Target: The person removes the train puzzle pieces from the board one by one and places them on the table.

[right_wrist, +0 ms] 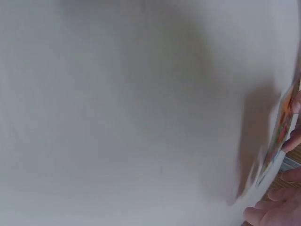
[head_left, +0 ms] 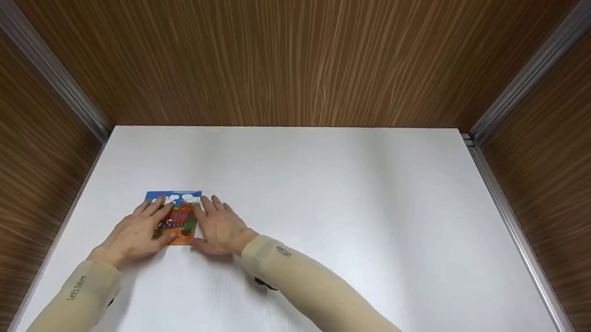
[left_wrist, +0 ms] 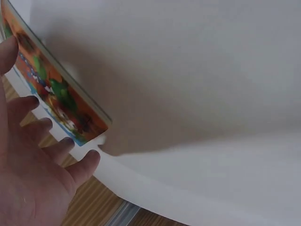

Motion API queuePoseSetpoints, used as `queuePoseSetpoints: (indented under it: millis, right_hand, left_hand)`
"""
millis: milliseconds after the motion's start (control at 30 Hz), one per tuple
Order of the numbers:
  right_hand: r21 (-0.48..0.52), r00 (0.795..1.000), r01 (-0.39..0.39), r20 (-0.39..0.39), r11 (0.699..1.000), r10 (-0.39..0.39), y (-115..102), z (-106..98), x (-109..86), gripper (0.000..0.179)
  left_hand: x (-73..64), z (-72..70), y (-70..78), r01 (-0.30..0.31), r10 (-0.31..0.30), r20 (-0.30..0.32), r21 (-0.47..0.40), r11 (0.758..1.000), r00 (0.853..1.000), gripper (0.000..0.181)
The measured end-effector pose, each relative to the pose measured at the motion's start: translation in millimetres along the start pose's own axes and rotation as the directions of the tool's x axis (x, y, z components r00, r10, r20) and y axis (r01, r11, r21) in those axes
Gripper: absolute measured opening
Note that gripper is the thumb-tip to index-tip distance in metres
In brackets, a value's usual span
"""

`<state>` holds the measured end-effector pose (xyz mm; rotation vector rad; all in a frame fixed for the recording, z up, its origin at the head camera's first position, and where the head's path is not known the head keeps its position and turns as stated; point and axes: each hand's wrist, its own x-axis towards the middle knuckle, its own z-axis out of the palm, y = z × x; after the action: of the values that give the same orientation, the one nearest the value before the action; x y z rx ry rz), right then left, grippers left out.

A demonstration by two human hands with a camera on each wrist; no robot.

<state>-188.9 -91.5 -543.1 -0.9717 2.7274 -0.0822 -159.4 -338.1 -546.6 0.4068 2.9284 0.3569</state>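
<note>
A small, flat, nearly square board (head_left: 180, 215) with a cartoon print lies on the white table, left of its middle. Blue sky, white clouds, a red vehicle-like shape and orange ground show on it. My left hand (head_left: 135, 234) rests over its left part with fingers spread, covering some of the print. Along the right edge lies my right hand (head_left: 221, 231), its fingers straight and fingertips right at that edge. From the left wrist, the board (left_wrist: 61, 94) shows a pale, thin side. In the right wrist view the board (right_wrist: 282, 123) appears only as a sliver at the right.
The white tabletop (head_left: 353, 214) stretches far to the right of the hands. Brown wood-grain panels (head_left: 291, 54) stand behind it and at both sides, with metal rails (head_left: 533, 67) at the corners.
</note>
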Motion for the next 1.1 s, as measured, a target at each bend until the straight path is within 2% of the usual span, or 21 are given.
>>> queuePoseSetpoints:
  millis: [200, 433, 767, 1100]
  right_hand:
    - [-0.007, 1.000, 0.019, 0.020, 1.000, -0.019, -13, 8, 3.8, 0.089]
    - [-0.109, 0.999, 0.044, 0.026, 0.993, -0.041, -17, 14, 3.3, 0.079]
    - [-0.123, 0.997, 0.078, -0.002, 0.989, -0.079, -8, 13, 3.6, 0.073]
    - [-0.103, 0.994, 0.107, 0.004, 0.989, -0.107, 9, 7, 0.6, 0.072]
  left_hand:
    - [-3.0, 6.3, 0.6, -0.018, 0.018, -0.025, -0.008, 1.000, 1.000, 0.079]
    - [-5.7, 11.1, 2.4, -0.027, 0.026, -0.035, -0.009, 1.000, 0.999, 0.079]
    - [-4.3, 14.2, 10.0, -0.027, 0.028, -0.039, 0.016, 1.000, 0.999, 0.076]
    - [-0.7, 17.6, 28.0, -0.010, 0.012, -0.038, 0.040, 0.999, 0.999, 0.076]
